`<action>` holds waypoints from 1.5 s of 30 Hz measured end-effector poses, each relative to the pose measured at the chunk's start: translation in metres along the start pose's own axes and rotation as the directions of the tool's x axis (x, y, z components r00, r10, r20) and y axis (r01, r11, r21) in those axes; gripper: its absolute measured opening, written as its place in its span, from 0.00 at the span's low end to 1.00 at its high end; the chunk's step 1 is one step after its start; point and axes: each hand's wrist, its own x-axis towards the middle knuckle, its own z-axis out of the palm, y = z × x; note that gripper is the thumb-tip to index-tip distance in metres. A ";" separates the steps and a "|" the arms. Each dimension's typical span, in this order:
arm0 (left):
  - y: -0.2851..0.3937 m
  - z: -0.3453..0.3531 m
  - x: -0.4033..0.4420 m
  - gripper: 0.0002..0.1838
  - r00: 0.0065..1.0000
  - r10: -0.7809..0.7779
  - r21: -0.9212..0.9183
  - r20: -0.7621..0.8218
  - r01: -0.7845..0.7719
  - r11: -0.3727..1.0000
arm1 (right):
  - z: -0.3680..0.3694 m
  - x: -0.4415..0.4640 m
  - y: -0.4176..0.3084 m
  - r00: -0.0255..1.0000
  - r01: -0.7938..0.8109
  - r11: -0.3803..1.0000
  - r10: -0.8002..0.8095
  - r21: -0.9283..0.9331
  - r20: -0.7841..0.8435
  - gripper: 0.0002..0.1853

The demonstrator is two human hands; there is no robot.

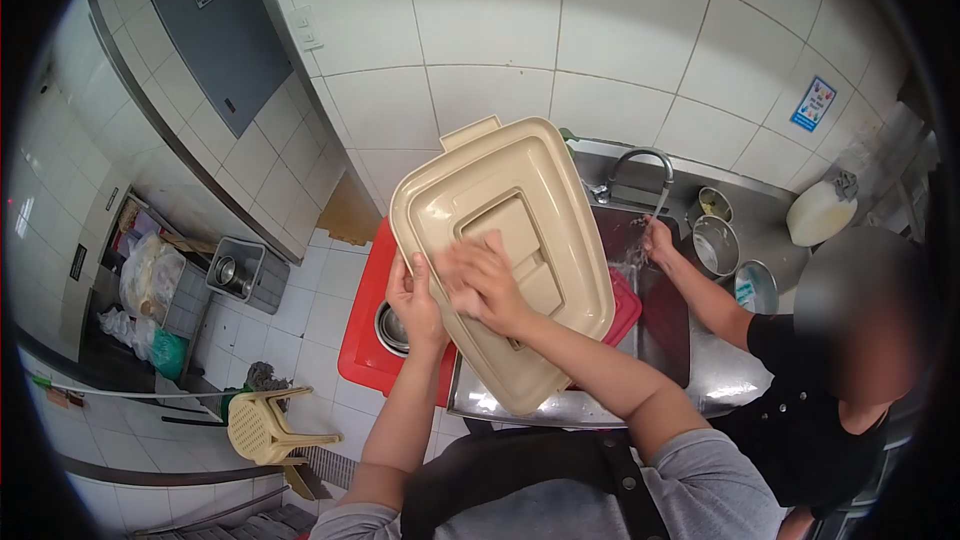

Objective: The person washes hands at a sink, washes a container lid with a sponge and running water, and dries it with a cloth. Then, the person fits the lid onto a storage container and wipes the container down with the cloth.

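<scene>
Gripping hand: your left hand (417, 312) clasps the left edge of a beige rectangular plastic lid (535, 240), held tilted between a bright red plastic container (370, 275) and the stainless-steel sink (672, 340).
Right hand: your right hand (486, 285) is over the lid's recessed face — too blurred to tell whether it presses, rubs or pinches anything.
Lid edge: with only one clear hold, on one side, a hard push across the face could twist the lid loose.
Steel bowls: a slip leftward could knock the round steel bowls (386, 328) at the red container.
Faucet side: a swing rightward could bump the co-worker's hand (657, 243) under the curved steel faucet (668, 168).
Hidden: the lid's underside, your left fingertips behind its edge, and much of the pinkish-red plastic container (627, 308) under its right side.
</scene>
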 end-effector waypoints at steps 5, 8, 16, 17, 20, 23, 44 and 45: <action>-0.010 -0.005 0.008 0.19 0.999 0.038 -0.048 -0.025 -0.039 0.998 | -0.016 -0.062 0.032 0.983 -0.099 0.983 0.120 -0.155 0.136 0.20; -0.029 -0.003 0.009 0.17 0.991 0.044 0.022 -0.125 -0.041 0.999 | -0.009 -0.046 0.005 0.912 -0.398 0.917 0.396 -0.001 0.106 0.21; -0.015 -0.166 0.034 0.32 0.974 -0.080 -0.265 -0.213 0.022 0.964 | -0.057 0.006 -0.041 0.957 -0.262 0.965 0.258 0.008 0.133 0.20; 0.001 -0.196 0.034 0.33 0.968 -0.058 -0.228 -0.246 0.000 0.974 | -0.059 0.002 -0.031 0.955 -0.292 0.952 0.295 0.088 -0.025 0.16; 0.059 -0.258 0.015 0.37 0.888 0.000 -0.164 -0.460 -0.085 0.983 | -0.027 -0.033 0.021 0.782 -0.480 0.868 0.489 0.128 -0.386 0.10; 0.107 -0.324 -0.015 0.31 0.717 0.312 0.172 -0.624 -0.263 0.949 | 0.061 -0.084 0.057 0.686 -0.709 0.682 0.726 0.180 -0.045 0.08; 0.204 -0.386 -0.111 0.34 0.270 0.537 0.555 -0.799 -0.010 0.832 | 0.251 -0.103 0.143 -0.381 -0.922 -0.385 0.889 -0.036 0.255 0.24; 0.198 -0.381 -0.101 0.34 0.295 0.518 0.539 -0.803 -0.012 0.842 | 0.232 -0.094 0.131 -0.185 -0.979 -0.200 0.941 0.028 0.283 0.22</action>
